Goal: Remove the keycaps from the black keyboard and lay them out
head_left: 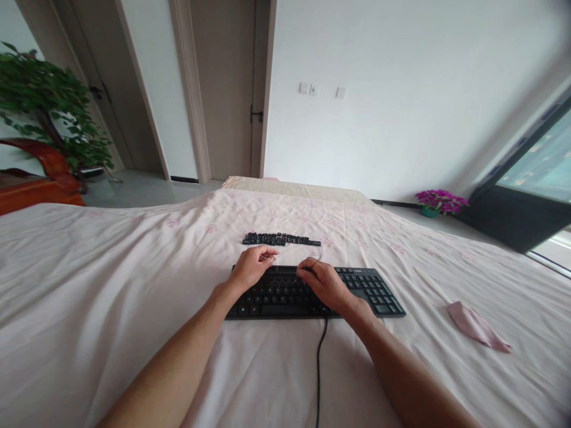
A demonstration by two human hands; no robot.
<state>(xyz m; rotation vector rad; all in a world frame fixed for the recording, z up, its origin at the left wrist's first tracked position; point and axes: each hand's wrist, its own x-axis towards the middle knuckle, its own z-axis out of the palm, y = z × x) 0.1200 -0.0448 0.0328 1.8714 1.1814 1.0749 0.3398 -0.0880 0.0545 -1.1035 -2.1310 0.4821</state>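
Note:
A black keyboard [370,291] lies on a pale pink sheet [111,285], its cable [319,368] running toward me. My left hand [251,266] rests at the keyboard's upper left edge with fingers curled, pinching something small I cannot make out. My right hand [323,282] sits over the middle of the keys, fingers closed on a thin wire tool [313,259] at the top row. Beyond the keyboard, several removed black keycaps [279,239] are laid out in rows.
A pink cloth [477,326] and a thin white stick [432,284] lie to the right on the sheet. A potted purple flower [439,202] stands on the floor by the window. A green plant [44,101] and red wooden furniture [35,178] are at left.

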